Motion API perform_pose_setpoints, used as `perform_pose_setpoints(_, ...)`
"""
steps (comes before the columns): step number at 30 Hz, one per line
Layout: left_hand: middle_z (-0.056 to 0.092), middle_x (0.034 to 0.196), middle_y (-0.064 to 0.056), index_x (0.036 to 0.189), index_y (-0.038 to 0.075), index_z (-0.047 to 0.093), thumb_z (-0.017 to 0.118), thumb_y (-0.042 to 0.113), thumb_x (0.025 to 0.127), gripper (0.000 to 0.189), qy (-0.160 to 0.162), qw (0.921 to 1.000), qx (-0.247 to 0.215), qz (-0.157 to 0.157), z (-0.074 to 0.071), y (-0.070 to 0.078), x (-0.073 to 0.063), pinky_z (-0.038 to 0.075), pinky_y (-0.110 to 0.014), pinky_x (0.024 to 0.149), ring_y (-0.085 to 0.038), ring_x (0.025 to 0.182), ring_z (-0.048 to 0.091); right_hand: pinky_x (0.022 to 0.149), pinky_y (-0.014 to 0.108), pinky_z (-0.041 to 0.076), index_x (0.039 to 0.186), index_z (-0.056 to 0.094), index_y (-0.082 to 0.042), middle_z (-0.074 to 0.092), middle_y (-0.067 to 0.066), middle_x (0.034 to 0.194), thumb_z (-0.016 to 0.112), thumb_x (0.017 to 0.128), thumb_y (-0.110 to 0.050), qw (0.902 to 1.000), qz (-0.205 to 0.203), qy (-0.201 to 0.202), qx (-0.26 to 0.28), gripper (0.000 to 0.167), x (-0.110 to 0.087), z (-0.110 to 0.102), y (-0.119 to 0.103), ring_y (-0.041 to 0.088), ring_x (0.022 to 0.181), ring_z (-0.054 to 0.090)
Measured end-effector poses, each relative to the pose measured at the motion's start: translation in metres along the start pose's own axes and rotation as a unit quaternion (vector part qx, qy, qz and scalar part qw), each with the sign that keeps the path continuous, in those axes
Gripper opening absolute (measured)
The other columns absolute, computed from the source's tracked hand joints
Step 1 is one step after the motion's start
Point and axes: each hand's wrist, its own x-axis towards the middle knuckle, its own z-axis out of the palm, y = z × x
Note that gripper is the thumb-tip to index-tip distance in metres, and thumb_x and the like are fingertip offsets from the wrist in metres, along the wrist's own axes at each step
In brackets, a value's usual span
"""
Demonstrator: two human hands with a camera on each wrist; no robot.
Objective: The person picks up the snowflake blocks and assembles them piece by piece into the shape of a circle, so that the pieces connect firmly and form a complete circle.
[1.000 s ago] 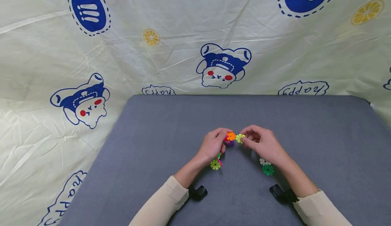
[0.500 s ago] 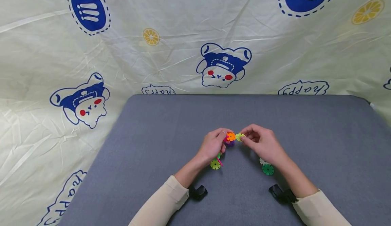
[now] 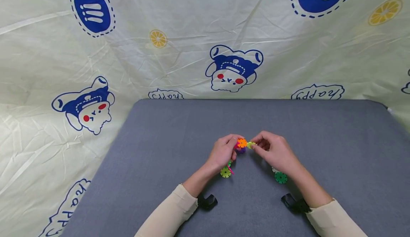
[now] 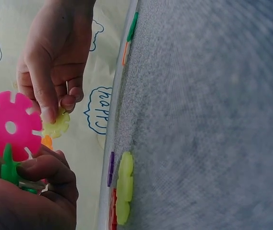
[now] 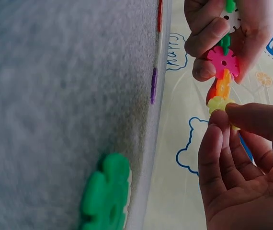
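My left hand (image 3: 221, 152) grips a short chain of notched plastic discs. In the right wrist view the chain shows a white disc (image 5: 232, 20), green discs, a pink disc (image 5: 223, 62) and an orange disc (image 5: 223, 85) at its lower end. Facing it, my right hand (image 3: 276, 151) pinches a yellow disc (image 3: 251, 145) between thumb and index finger. That yellow disc meets the orange disc's edge and is seen nearly edge-on from the head. Part of the chain is hidden inside the left hand's curled fingers.
On the grey table (image 3: 179, 130) a purple disc (image 3: 241, 151) lies beyond the hands. A yellow-green disc (image 3: 225, 172) lies below the left hand; a dark green disc (image 3: 280, 177) and a white one (image 3: 274, 170) lie by the right wrist. A patterned curtain (image 3: 185, 66) hangs behind.
The yellow disc has turned in my right fingers from facing the head camera to nearly edge-on, and the right hand has shifted slightly left. The left hand stays in place.
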Motion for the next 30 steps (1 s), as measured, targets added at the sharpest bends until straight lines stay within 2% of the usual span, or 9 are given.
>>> perform_pose_setpoints(7,0.052,0.056,-0.004,0.111,0.026,0.067,0.040,0.037,0.103,0.030,0.008,0.9996,0.026,0.005,0.0006,-0.0011,-0.0010,0.035,-0.027,0.041,-0.017,0.046,0.047,0.061,0.027,0.052,0.093,0.066,-0.014,0.064,-0.003,0.085,0.072,0.086,-0.006,1.0000,0.004,-0.002,0.005,0.012,0.0002,0.0021,-0.0014,0.012,0.069,0.060)
perform_pose_setpoints(14,0.053,0.056,-0.005,0.110,0.026,0.067,0.041,0.037,0.103,0.029,-0.016,0.9995,0.026,-0.003,0.0000,-0.0005,-0.0017,0.037,-0.027,0.043,-0.015,0.047,0.048,0.065,0.028,0.052,0.091,0.064,-0.014,0.063,-0.004,0.086,0.071,0.086,-0.003,0.9999,-0.010,-0.001,-0.010,0.014,-0.0001,0.0041,-0.0031,0.011,0.072,0.059)
perform_pose_setpoints(21,0.061,0.084,-0.017,0.118,0.016,0.064,0.040,0.035,0.104,0.034,-0.046,0.9989,0.005,-0.010,0.0005,0.0006,-0.0025,0.040,-0.025,0.046,-0.015,0.050,0.049,0.062,0.028,0.050,0.088,0.064,-0.014,0.060,-0.004,0.085,0.073,0.084,-0.001,0.9991,-0.023,0.014,-0.034,0.017,0.0011,0.0088,-0.0054,0.010,0.070,0.057)
perform_pose_setpoints(28,0.058,0.062,-0.009,0.120,0.015,0.064,0.041,0.037,0.104,0.036,-0.048,0.9987,-0.013,-0.011,0.0002,0.0014,-0.0012,0.044,-0.027,0.046,-0.016,0.049,0.050,0.061,0.027,0.050,0.091,0.065,-0.013,0.061,-0.005,0.084,0.073,0.084,-0.002,0.9990,-0.023,0.024,-0.030,0.016,0.0001,0.0061,-0.0053,0.010,0.069,0.057)
perform_pose_setpoints(30,0.060,0.062,-0.010,0.121,0.015,0.064,0.041,0.037,0.103,0.037,-0.054,0.9982,-0.023,-0.016,0.0004,0.0021,-0.0011,0.045,-0.028,0.045,-0.018,0.049,0.051,0.060,0.027,0.050,0.093,0.066,-0.013,0.061,-0.005,0.083,0.073,0.084,-0.003,0.9992,-0.018,0.021,-0.028,0.015,-0.0003,0.0034,-0.0048,0.011,0.068,0.056)
